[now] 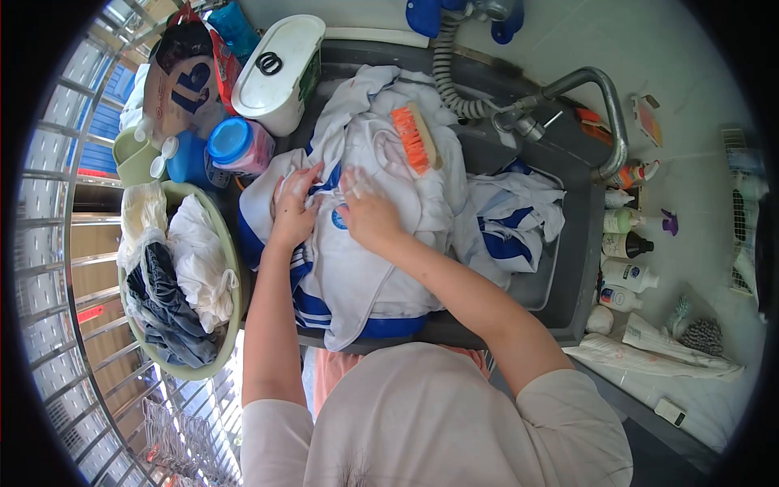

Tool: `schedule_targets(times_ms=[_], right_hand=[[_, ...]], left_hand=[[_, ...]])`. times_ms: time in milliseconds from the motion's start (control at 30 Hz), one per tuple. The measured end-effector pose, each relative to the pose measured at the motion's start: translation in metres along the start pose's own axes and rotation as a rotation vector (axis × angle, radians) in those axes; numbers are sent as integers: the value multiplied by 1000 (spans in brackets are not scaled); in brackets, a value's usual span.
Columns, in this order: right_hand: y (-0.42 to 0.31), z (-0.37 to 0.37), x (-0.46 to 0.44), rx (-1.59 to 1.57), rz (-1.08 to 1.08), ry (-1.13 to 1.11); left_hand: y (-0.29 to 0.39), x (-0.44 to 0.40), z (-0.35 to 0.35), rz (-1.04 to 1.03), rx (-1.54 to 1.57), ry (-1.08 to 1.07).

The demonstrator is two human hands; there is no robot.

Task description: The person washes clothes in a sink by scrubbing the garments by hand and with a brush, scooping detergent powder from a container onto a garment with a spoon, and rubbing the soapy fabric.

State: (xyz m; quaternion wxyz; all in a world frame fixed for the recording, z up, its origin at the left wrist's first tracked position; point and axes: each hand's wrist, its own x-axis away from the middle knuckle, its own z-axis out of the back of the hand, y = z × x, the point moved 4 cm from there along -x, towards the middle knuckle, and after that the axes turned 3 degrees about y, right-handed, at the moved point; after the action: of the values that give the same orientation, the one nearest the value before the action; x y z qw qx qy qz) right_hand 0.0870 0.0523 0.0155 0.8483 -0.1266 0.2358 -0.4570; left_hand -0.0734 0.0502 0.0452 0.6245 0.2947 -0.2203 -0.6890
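Observation:
A white garment with blue trim [365,268] lies bunched over the dark sink, with a round blue emblem on its front. My left hand [295,204] has its fingers bent into the cloth at the garment's left. Beside it, my right hand [367,209] is pressed on the fabric just above the emblem, its fingertips curled into the cloth by a blue strip. A brush with orange bristles [415,138] rests on the garment, up and to the right of my hands. More white and blue cloth [519,215] lies in the basin at the right.
Left of the sink, a green basin [230,325] holds white and dark clothes. A white lidded tub [276,65], a blue-lidded jar [231,142] and a blue bottle [195,162] stand at the upper left. The curved faucet [613,105] arches at the right, near several bottles.

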Motion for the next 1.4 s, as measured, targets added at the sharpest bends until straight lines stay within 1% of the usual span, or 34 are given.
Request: schedule_targets(times_ms=[33, 67, 100, 133, 167, 200, 233, 300, 333, 400, 433, 500, 533, 600, 633, 700, 733, 767, 833, 867, 900, 933, 1000, 1033, 1067, 1100, 1133, 1167, 1233, 1267, 1300, 1333, 1367, 1400], right_hand=[[-2, 23, -6, 6, 7, 3], [-7, 57, -19, -190, -77, -175], [-8, 77, -25, -387, -159, -353], [0, 83, -31, -383, -144, -343], [14, 101, -43, -191, -115, 83], [25, 117, -48, 2, -86, 508], [43, 108, -53, 2, -79, 519], [93, 81, -54, 124, -413, 431], [98, 83, -53, 128, -409, 437], [108, 80, -54, -37, -414, 251], [110, 85, -55, -34, -399, 255], [114, 82, -52, -282, -419, 71], [116, 83, -49, -281, -416, 72], [119, 86, -41, -397, -384, 63], [119, 89, -35, -397, -383, 69], [128, 103, -22, -478, -501, 369], [139, 103, -15, -669, -633, 378], [137, 113, -10, -676, -641, 383], [114, 151, -5, -958, -683, 431], [103, 163, -5, -862, -640, 425], [97, 160, -4, -710, -501, 471], [79, 161, -7, -554, -363, 508], [22, 150, -4, -543, -288, 388], [0, 117, 4, -519, -216, 266], [-12, 84, 15, -493, -143, 145], [-16, 69, 26, -495, -150, 151], [-25, 56, 34, -292, -48, 40], [-30, 42, 41, -87, 52, -72], [-8, 50, 7, 51, 272, 248], [14, 58, -15, 78, 208, 257], [34, 68, -31, 193, -44, 145], [57, 71, -46, 192, -113, 173], [73, 80, -56, 199, -117, 240], [84, 88, -63, 206, -123, 303]], left_hand=[[4, -1, 1, 9, -15, -21], [9, 0, 1, -29, -18, 40], [14, 3, 0, -33, -22, 55], [24, 4, 0, -56, -213, 98], [34, 2, -1, -79, -407, 142], [52, -1, -1, -93, -477, 259], [67, -7, -3, -79, -418, 345], [90, -23, -20, -92, -297, 337], [99, -29, -32, -96, -294, 343], [96, -43, -65, 211, -102, 194], [92, -51, -78, 209, -99, 209], [78, -58, -91, 452, 55, 382], [76, -59, -89, 451, 56, 386], [69, -56, -89, 595, 335, 213], [72, -53, -81, 589, 333, 214], [97, -42, -54, 125, 5, 251], [107, -31, -40, -9, -42, 248], [119, -17, -24, -144, -89, 239], [144, 12, 10, -186, -65, 116], [148, 28, 16, -275, -22, 2], [151, 44, 17, -362, 26, -113], [151, 58, 15, -366, 28, -127], [138, 82, 2, -151, 32, -285], [123, 96, -9, -156, 27, -292], [93, 108, -21, -15, 6, -234], [72, 115, -24, 127, -13, -178], [68, 116, -20, 230, 32, -230], [70, 117, -15, 225, 31, -243], [77, 122, -11, 205, 39, -244], [77, 127, -11, 215, 45, -243], [78, 128, -11, 176, 23, -255], [78, 124, -8, 131, -5, -263], [79, 122, -4, 127, -7, -251], [85, 123, 1, 114, -11, -293]])
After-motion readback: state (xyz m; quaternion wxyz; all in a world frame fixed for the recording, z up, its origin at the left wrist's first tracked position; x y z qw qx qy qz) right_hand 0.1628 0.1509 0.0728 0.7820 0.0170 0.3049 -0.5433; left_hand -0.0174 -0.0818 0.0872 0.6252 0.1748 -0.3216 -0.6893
